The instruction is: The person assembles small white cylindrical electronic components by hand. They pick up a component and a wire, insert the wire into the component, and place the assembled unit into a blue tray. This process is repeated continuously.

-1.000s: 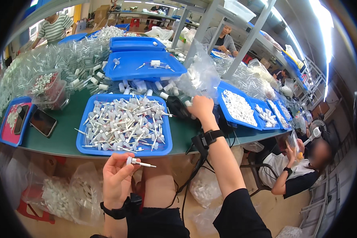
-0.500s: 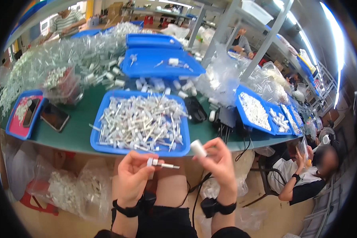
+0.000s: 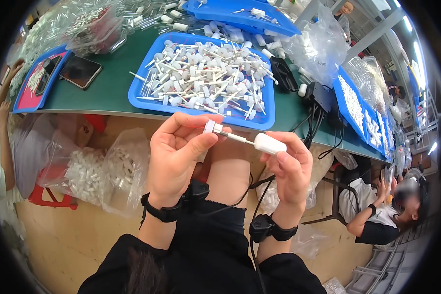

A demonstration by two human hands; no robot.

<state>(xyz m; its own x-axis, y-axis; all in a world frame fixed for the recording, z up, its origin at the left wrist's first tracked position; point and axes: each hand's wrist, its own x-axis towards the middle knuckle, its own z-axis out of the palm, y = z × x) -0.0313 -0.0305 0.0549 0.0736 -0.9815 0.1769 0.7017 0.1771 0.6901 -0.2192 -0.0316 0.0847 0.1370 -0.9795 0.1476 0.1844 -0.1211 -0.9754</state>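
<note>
My left hand (image 3: 181,147) pinches a thin white stem part (image 3: 235,137) by its round, whitish translucent head, between thumb and fingers. A short metallic section shows behind the stem. In my right hand (image 3: 294,169) is a smooth white cylindrical cap (image 3: 270,143), gripped at its right end. The stem's tip meets the cap's left end; whether it has entered is too small to tell. Both hands are above my lap, just in front of the table edge. Beyond them, a blue tray (image 3: 134,95) holds a heap of similar stem parts with thin red wires.
Two phones lie left, one (image 3: 82,72) on the green table (image 3: 115,59), one in a small tray (image 3: 20,105). A black case (image 3: 283,73) and cables (image 3: 314,122) are right of the big tray. Bags of white parts (image 3: 90,171) stand below. A seated person (image 3: 372,206) works at right.
The cap and stem, apart before, now meet end to end. My hands have come closer together and higher in the picture. The view has tilted downward.
</note>
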